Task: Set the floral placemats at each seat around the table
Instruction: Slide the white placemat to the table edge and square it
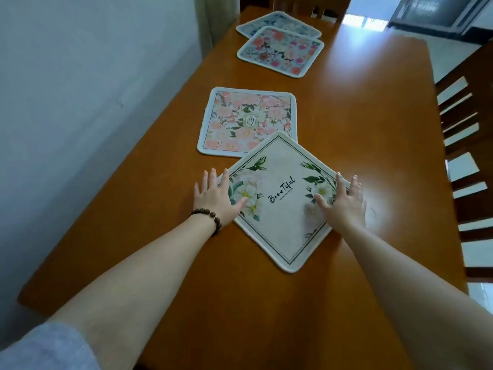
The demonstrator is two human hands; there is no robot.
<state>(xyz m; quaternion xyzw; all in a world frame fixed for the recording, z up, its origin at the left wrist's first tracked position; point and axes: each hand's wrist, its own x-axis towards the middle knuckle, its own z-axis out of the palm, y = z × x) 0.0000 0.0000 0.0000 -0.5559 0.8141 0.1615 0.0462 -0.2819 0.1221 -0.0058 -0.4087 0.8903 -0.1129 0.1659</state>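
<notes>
cream placemat (pixel 282 201) cornerwise, overlapping pink placemat (pixel 248 121) | two farther placemats (pixel 280 49) overlapped

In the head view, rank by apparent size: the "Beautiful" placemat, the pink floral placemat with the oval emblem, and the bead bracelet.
1. "Beautiful" placemat, looks largest, but it lies nearest the camera.
2. Pink floral placemat with the oval emblem, looks somewhat smaller; being farther away, the two may really be alike.
3. Bead bracelet on the left wrist, clearly smallest.

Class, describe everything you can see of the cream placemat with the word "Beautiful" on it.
The cream placemat is square, fabric-looking, with rounded corners, a thin dark border line, white flowers with green leaves, and black script. It lies flat on the wooden table, turned like a diamond. Its far corner overlaps the pink placemat. The left hand and right hand press it, fingers spread.
</notes>
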